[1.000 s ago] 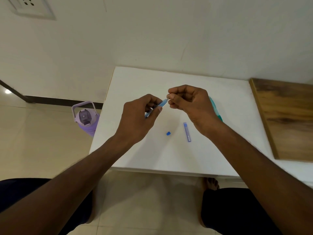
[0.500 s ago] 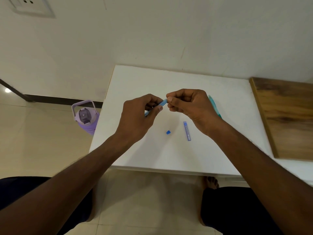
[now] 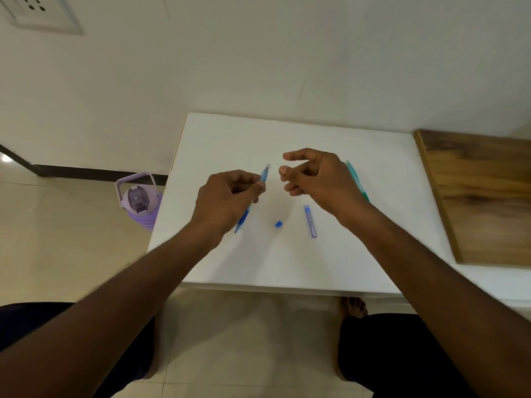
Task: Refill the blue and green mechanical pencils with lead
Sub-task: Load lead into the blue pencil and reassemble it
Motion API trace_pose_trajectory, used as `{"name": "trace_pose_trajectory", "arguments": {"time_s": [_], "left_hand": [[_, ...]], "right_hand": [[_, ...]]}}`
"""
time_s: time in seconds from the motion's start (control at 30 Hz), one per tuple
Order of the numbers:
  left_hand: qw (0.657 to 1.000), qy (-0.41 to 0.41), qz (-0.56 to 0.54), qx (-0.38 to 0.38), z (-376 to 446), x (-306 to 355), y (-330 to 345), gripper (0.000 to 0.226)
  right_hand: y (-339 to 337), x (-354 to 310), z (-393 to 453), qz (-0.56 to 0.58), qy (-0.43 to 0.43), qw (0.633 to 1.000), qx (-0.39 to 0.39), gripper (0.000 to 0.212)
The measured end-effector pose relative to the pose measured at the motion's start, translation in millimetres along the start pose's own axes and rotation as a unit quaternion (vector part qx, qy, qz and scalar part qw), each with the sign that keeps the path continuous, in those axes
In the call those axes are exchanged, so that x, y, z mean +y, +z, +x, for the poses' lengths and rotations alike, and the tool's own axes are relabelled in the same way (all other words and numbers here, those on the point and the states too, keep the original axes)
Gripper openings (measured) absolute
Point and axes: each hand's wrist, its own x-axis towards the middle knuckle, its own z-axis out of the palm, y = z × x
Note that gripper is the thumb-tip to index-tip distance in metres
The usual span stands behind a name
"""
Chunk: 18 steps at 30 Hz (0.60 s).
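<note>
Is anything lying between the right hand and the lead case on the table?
Nothing visible. The right hand hovers with loosely spread fingers, and the slim blue lead case lies on bare white table just nearer than it. The small blue cap sits off to the left, and the green mechanical pencil lies beyond the hand.

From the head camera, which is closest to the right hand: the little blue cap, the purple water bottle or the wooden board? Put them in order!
From the right hand:
1. Little blue cap, on the white table just below and left of the hand.
2. Wooden board, off to the right at the table's edge.
3. Purple water bottle, far left, down on the floor beside the table.
</note>
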Motion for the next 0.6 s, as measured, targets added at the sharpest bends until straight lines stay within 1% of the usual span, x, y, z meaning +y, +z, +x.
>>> {"name": "trace_pose_trajectory", "arguments": {"time_s": [0.03,0.1,0.13,0.17,0.27,0.43,0.5,0.6], "left_hand": [[0.999,-0.041,-0.035,0.002,2.4,-2.6,-0.8,0.017],[0.993,-0.091,-0.078,0.007,5.2,-7.0,-1.1,0.018],[0.993,-0.096,-0.074,0.012,6.2,-9.3,-0.6,0.017],[0.995,-0.090,-0.049,0.019,7.2,-11.7,0.2,0.017],[0.997,-0.057,0.036,0.039,9.2,-16.3,3.6,0.014],[0.993,-0.035,0.102,0.052,12.7,-22.1,11.1,0.020],[0.990,-0.025,0.129,0.056,13.5,-25.3,12.8,0.026],[0.986,-0.010,0.156,0.053,14.1,-28.5,13.1,0.035]], "right_hand": [[-4.0,3.8,-0.7,-0.098,-0.023,0.995,0.000,0.023],[-9.4,10.5,-5.3,-0.264,-0.049,0.963,-0.029,0.010],[-9.8,14.6,-7.5,-0.312,-0.046,0.948,-0.052,0.009],[-8.6,18.7,-9.1,-0.336,-0.035,0.938,-0.074,0.010],[-3.0,23.8,-12.0,-0.332,-0.014,0.937,-0.105,0.012],[16.4,31.2,-15.7,-0.326,-0.056,0.934,-0.135,0.018],[24.5,35.3,-15.9,-0.325,-0.056,0.932,-0.147,0.021],[31.3,39.1,-15.0,-0.331,-0.067,0.930,-0.145,0.020]]}}
